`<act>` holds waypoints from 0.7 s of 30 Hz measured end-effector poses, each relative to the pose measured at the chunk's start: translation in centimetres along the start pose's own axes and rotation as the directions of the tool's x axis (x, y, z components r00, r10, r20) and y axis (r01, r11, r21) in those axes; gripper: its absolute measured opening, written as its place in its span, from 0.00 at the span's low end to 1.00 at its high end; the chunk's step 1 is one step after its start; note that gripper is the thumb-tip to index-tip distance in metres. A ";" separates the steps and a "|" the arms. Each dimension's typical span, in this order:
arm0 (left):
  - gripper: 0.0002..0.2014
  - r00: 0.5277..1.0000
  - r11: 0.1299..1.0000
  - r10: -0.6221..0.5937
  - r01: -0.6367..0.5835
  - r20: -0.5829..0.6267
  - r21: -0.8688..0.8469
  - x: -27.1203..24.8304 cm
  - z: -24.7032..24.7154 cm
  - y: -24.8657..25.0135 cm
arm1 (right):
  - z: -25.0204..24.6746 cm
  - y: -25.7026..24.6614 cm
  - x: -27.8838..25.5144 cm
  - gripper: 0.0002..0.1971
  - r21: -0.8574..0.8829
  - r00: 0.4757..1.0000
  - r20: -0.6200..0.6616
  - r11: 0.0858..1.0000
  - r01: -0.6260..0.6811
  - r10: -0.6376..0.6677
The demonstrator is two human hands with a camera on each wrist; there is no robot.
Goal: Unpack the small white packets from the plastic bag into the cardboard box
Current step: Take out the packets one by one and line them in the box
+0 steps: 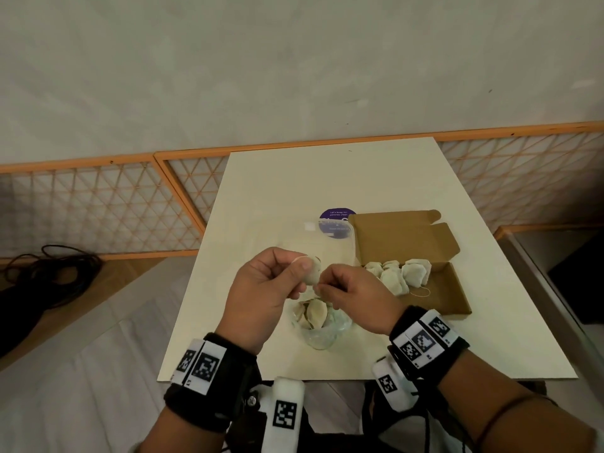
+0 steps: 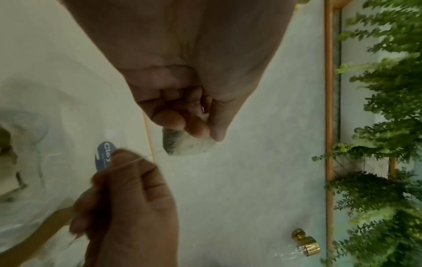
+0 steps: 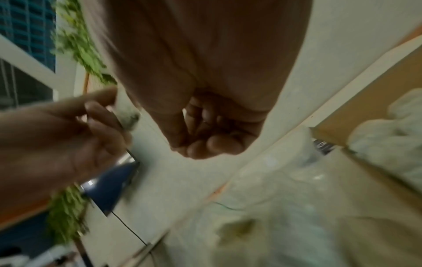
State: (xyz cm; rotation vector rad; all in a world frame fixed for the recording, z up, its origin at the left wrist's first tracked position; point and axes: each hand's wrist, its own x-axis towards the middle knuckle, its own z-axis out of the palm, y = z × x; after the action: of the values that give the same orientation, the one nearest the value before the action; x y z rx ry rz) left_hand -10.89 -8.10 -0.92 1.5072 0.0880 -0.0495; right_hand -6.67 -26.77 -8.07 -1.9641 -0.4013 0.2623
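Observation:
Above the table, my left hand (image 1: 295,269) pinches one small white packet (image 1: 312,273) between thumb and fingers; the left wrist view shows the same packet (image 2: 187,144) below the fingertips (image 2: 200,130). My right hand (image 1: 322,284) sits just right of it with fingers curled, pinching the packet's thin string (image 2: 139,160). Under both hands lies the clear plastic bag (image 1: 318,325) with a few packets inside. The open cardboard box (image 1: 447,291) stands to the right, holding several packets (image 1: 398,273) at its far end.
A round purple sticker (image 1: 336,223) lies on the white table (image 1: 261,197) behind the bag, left of the box. Black cables (image 1: 49,273) lie on the floor at the left. A lattice fence (image 1: 98,207) runs behind, and a glass-topped surface (image 1: 555,273) is at the right.

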 end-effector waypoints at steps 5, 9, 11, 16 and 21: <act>0.04 0.998 0.998 0.049 -0.050 -0.046 -0.033 -0.7 -0.6 0.4 | 1.2 3.5 0.0 0.14 -0.457 0.986 -0.041 0.875 -0.162 0.161; 0.07 0.996 0.996 0.043 -0.049 -0.078 -0.078 -1.4 -1.0 0.3 | 2.4 4.2 0.2 0.22 -0.639 0.965 -0.027 0.738 -0.216 0.259; 0.12 0.996 0.995 0.023 -0.032 -0.091 -0.100 -1.8 -1.2 0.1 | 3.2 4.2 0.5 0.22 -0.668 0.957 -0.024 0.708 -0.231 0.289; 0.08 0.995 0.999 0.010 -0.014 -0.099 -0.031 -2.3 -1.7 -0.5 | 3.5 4.7 0.7 0.07 -0.520 0.971 -0.040 0.825 -0.222 0.236; 0.05 0.994 0.996 0.018 -0.009 -0.106 0.086 -2.2 -2.1 -0.9 | 0.6 2.4 -0.2 0.06 -0.115 0.976 -0.129 0.975 -0.189 0.174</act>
State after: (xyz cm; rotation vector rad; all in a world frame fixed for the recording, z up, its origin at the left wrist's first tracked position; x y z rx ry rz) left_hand -13.17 -6.15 -1.74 1.5956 0.1630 0.0386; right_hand -6.69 -27.23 -10.56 -2.1331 -0.1638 0.2407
